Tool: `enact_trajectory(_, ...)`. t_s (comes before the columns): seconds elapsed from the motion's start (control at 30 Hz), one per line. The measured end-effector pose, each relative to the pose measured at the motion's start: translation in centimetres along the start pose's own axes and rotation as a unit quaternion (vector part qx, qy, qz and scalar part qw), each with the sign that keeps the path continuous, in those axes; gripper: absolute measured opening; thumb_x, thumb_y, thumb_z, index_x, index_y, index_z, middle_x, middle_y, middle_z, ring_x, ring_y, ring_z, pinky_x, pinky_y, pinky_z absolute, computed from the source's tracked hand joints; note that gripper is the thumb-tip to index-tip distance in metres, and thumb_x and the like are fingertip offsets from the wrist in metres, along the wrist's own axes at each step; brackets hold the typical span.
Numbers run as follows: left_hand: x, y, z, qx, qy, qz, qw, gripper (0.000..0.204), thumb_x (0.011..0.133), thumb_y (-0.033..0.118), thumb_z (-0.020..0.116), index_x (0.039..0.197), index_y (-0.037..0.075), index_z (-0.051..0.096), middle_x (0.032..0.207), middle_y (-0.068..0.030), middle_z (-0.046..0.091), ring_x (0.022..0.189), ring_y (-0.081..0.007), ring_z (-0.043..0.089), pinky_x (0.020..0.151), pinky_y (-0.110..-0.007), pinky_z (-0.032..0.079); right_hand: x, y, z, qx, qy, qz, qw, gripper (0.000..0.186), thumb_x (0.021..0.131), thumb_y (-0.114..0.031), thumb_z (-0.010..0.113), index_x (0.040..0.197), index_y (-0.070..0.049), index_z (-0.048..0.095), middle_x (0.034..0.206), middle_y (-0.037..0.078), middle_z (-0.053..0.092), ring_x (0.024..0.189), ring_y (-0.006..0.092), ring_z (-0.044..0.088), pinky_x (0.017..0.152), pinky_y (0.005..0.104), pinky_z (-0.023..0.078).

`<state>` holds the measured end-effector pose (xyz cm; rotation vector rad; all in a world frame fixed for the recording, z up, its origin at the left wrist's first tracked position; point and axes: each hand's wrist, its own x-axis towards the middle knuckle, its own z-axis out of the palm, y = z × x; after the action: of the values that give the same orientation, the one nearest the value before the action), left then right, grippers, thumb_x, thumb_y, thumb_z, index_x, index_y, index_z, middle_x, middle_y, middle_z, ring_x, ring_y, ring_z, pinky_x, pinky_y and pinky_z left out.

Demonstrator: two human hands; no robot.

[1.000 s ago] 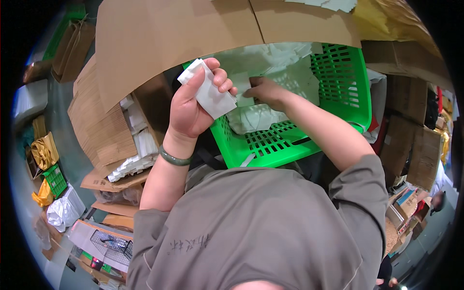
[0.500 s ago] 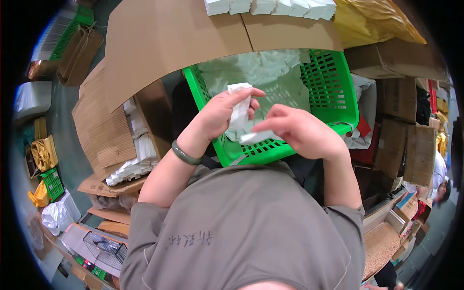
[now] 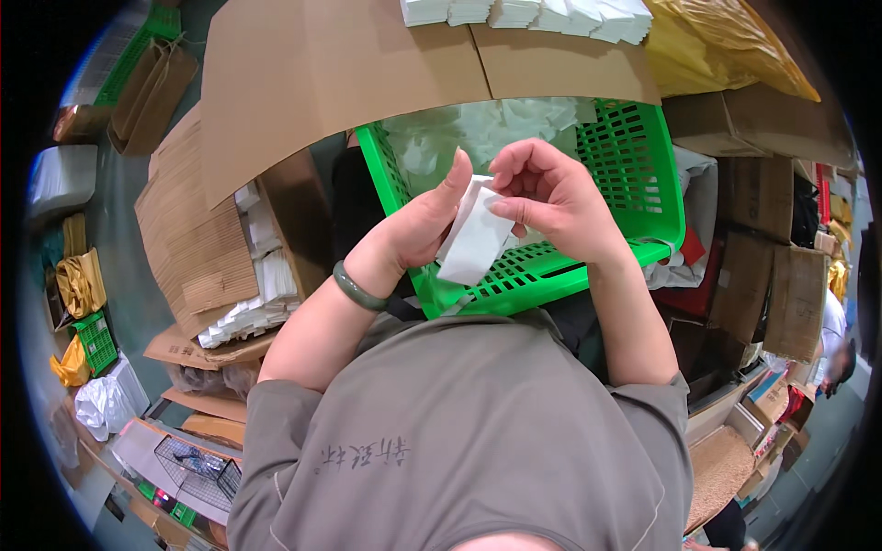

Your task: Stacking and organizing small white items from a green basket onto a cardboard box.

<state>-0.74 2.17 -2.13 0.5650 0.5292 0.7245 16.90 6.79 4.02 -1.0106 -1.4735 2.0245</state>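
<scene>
Over a green plastic basket point(image 3: 542, 277), my left hand point(image 3: 418, 230) cradles folded white paper point(image 3: 470, 246), its thumb raised and its fingers partly hidden behind the paper. My right hand point(image 3: 565, 202) pinches the upper right edge of a front white piece between thumb and fingers. That piece slants down over the paper behind it; I cannot make out how many layers there are. Inside the basket, beyond my hands, lies a loose heap of similar white paper pieces point(image 3: 496, 124). A dark green bangle point(image 3: 358, 286) circles my left wrist.
A cardboard sheet point(image 3: 349, 73) overhangs the basket's far side, with several white paper stacks point(image 3: 542, 14) on it. At left, a carton holds more white paper pieces point(image 3: 271, 275). A yellow plastic bag point(image 3: 726, 46) and brown cartons point(image 3: 758, 275) stand right. Another person point(image 3: 834, 344) is at far right.
My right hand has moved up and closer to the left, bringing its white piece against the paper there. My left thumb has lifted away from the paper.
</scene>
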Motion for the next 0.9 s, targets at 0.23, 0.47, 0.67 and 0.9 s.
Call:
enact_trajectory(0.23, 0.1, 0.4, 0.2, -0.084, 0.011, -0.029, 0.996, 0.089, 0.081, 0.077, 0.026, 0.119, 0.002, 0.053, 0.098, -0.0112, 0.063, 0.084, -0.0169, 0.062, 0.073, -0.027, 0.052, 0.3, 0.6, -0.3, 0.020, 0.030, -0.030, 0.999, 0.023, 0.080, 0.007, 0.063, 0.100, -0.002, 0.056, 0.089, 0.001, 0.056, 0.079, 0.0078, 0.056, 0.063, 0.0229, 0.050)
enact_trajectory(0.47, 0.0, 0.2, -0.3, -0.015, -0.008, -0.016, 1.000, 0.057, 0.092, 0.054, 0.045, 0.116, 0.003, 0.053, 0.091, -0.0059, 0.061, 0.079, -0.0124, 0.059, 0.071, -0.026, 0.050, 0.8, 1.6, 0.2, -0.214, 0.077, -0.153, 0.962, 0.018, 0.082, 0.002, 0.064, 0.098, -0.003, 0.058, 0.091, 0.002, 0.059, 0.082, 0.0085, 0.056, 0.073, 0.0229, 0.047)
enact_trajectory(0.67, -0.2, 0.6, -0.5, -0.138, 0.061, 0.086, 0.985, 0.031, 0.094, 0.019, 0.052, 0.119, 0.001, 0.051, 0.091, -0.0050, 0.058, 0.083, -0.0158, 0.058, 0.077, -0.030, 0.050, 2.9, 2.2, -5.0, -0.205, 0.119, -0.053, 0.970, 0.019, 0.084, -0.007, 0.063, 0.102, -0.001, 0.059, 0.086, 0.003, 0.061, 0.081, 0.0118, 0.058, 0.075, 0.0253, 0.048)
enact_trajectory(0.9, 0.3, 0.3, -0.8, -0.192, 0.106, 0.169, 0.961, 0.030, 0.094, 0.012, 0.050, 0.122, 0.004, 0.046, 0.093, -0.0064, 0.057, 0.085, -0.0165, 0.057, 0.083, -0.036, 0.049, 6.2, 17.4, -12.4, -0.648, -0.164, 0.209, 0.714, 0.036, 0.077, -0.029, 0.070, 0.100, -0.003, 0.062, 0.100, 0.017, 0.065, 0.091, 0.0319, 0.063, 0.079, 0.0397, 0.050)
